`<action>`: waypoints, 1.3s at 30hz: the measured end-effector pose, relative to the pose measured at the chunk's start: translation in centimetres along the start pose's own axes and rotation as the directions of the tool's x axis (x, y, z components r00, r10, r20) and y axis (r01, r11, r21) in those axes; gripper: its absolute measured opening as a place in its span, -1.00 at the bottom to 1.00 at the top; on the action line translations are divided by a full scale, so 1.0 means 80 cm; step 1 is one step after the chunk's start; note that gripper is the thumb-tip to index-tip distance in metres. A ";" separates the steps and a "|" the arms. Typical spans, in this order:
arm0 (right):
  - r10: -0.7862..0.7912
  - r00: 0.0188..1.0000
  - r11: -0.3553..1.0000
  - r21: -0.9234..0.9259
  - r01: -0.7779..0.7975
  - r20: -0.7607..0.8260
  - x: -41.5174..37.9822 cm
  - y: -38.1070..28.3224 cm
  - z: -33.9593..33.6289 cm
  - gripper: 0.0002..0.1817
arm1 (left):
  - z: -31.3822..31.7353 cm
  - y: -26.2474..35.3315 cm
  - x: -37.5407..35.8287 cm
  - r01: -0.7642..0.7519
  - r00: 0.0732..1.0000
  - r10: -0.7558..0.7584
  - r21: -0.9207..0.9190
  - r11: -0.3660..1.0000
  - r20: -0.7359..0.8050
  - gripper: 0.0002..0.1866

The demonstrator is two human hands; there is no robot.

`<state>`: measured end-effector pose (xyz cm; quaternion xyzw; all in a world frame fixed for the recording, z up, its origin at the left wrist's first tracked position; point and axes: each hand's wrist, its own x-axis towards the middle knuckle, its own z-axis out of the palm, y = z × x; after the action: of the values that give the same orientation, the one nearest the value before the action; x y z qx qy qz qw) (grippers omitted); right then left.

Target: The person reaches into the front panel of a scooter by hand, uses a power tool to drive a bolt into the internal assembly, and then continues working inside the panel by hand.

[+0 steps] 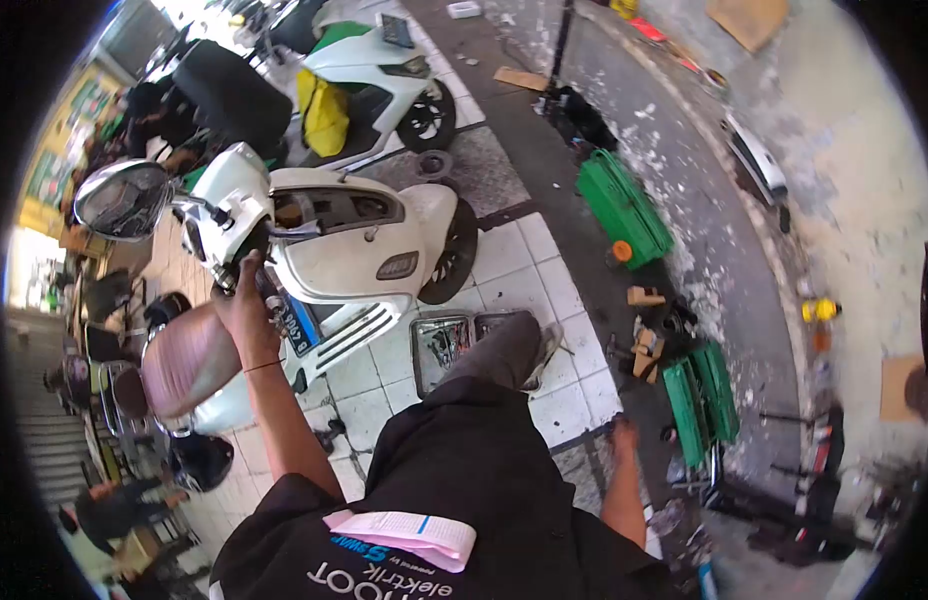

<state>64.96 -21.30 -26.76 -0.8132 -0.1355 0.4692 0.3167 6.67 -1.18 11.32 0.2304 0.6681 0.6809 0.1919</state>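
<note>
My left hand (246, 300) is closed around the handlebar grip of a white scooter (334, 235). The scooter has a round mirror (121, 200), a brown seat (189, 362), a blue number plate (294, 325) and an open compartment in its front panel. My right hand (623, 434) hangs low at my right side, over the floor edge and apart from the scooter. It is small and dark here, and its fingers do not show clearly. A folded pink and white paper (409, 535) lies against my black shirt.
Beside my leg, a metal tray (418, 360) with tools stands on the white tiles. Green toolboxes (624, 208) and small cardboard boxes (646, 352) sit to the right. Another white scooter (359, 62) stands ahead; a person (114, 515) is at the lower left.
</note>
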 end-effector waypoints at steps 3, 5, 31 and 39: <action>-0.106 0.993 0.911 -0.396 0.119 0.055 0.053 0.024 0.045 -0.73 | 0.003 0.010 -0.001 -0.046 0.999 0.049 0.115 0.992 -0.022 -0.56; -0.083 0.985 0.796 -0.585 0.158 0.154 0.067 0.019 0.055 -0.73 | 0.014 0.031 -0.009 0.058 0.998 -0.065 0.288 0.956 0.012 -0.52; -0.284 0.510 0.389 -0.389 0.835 0.812 0.383 -0.816 0.598 -0.66 | -0.004 -0.009 0.000 0.418 0.793 0.312 0.840 0.347 -0.523 -0.67; 0.058 0.310 -0.067 -0.306 0.950 0.949 0.391 -0.800 0.726 -0.53 | 0.010 -0.022 -0.008 0.588 0.687 0.461 0.802 0.101 -0.562 -0.72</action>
<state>36.94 66.25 -27.75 -0.3780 -0.8240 0.3807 -0.1820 7.56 -0.83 9.52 -0.0275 0.9629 0.0626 -0.2610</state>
